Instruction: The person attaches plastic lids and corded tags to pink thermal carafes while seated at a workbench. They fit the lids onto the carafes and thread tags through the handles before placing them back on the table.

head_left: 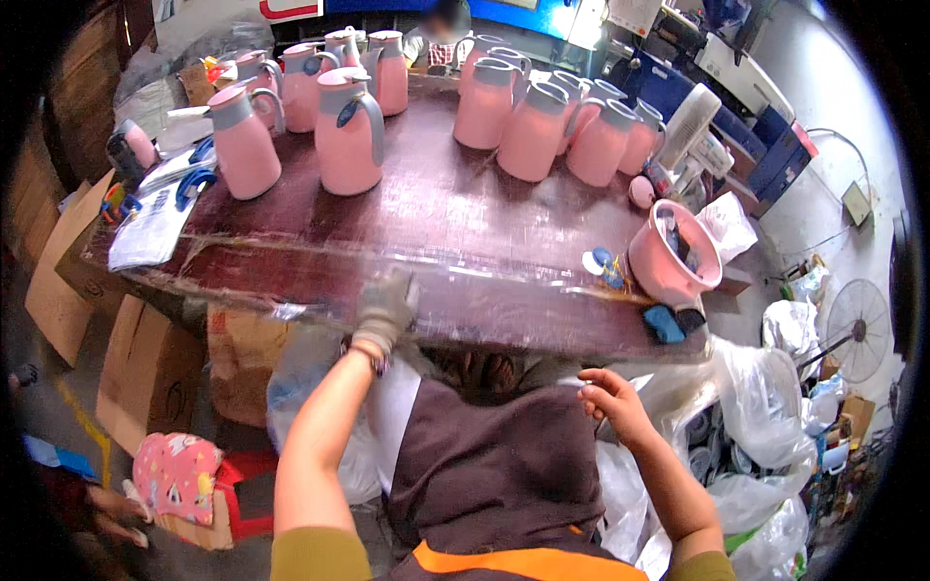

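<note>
My left hand point(387, 308), in a pale grey glove, is at the near edge of the dark red table point(426, 232). Its fingers point away from me and are smeared by motion. My bare right hand point(612, 402) hangs just off the table's front edge, thumb and fingertips drawn together; whatever they pinch is too small to name. Beyond my left hand, a pink jug with a grey handle point(347, 136) stands upright, and another pink jug point(244, 145) is to its left. No jug is touched by either hand.
Several pink jugs with open tops point(533, 131) stand at the back right. A pink bucket point(668, 257) holding small parts sits near the right corner, beside a blue sponge-like block point(664, 324). Paper sheets point(155, 223) lie at left. Below right is a clear plastic bag point(760, 412).
</note>
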The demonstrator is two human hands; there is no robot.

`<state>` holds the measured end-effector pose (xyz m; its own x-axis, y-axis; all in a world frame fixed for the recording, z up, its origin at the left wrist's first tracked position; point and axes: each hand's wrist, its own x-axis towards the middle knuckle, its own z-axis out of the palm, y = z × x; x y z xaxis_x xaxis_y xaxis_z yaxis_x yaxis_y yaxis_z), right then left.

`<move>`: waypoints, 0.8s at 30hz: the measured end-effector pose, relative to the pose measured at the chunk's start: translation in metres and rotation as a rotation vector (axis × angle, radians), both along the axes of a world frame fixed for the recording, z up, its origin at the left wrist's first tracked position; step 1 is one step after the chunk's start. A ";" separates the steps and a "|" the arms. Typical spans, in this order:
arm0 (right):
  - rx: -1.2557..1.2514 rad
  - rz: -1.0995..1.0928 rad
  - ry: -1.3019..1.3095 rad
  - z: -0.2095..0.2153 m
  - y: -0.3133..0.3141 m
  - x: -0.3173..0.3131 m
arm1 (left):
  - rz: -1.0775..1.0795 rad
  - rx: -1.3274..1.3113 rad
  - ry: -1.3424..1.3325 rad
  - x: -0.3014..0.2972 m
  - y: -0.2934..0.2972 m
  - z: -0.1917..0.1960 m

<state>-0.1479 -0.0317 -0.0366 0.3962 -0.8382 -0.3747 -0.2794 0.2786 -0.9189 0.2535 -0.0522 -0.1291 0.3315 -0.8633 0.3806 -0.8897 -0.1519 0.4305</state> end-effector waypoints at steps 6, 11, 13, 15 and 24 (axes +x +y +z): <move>-0.887 0.334 0.576 0.017 -0.175 0.048 | -0.142 -0.108 0.017 -0.005 -0.002 0.011; -1.159 0.354 0.740 0.079 -0.327 0.155 | -0.107 -0.135 0.048 0.003 -0.001 0.016; -1.393 0.112 0.843 0.091 -0.376 0.182 | -0.132 -0.106 0.071 0.001 -0.004 0.021; -1.427 -0.012 0.974 0.104 -0.421 0.196 | -0.129 -0.130 0.103 -0.001 -0.006 0.021; -1.634 -0.037 0.442 0.049 -0.362 0.193 | -0.175 -0.074 0.092 -0.001 -0.004 0.024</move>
<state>0.0447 -0.3941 0.0128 0.4787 -0.4390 0.7604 -0.5903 -0.8020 -0.0914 0.2526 -0.0557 -0.1053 0.2154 -0.8818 0.4197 -0.8562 0.0362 0.5154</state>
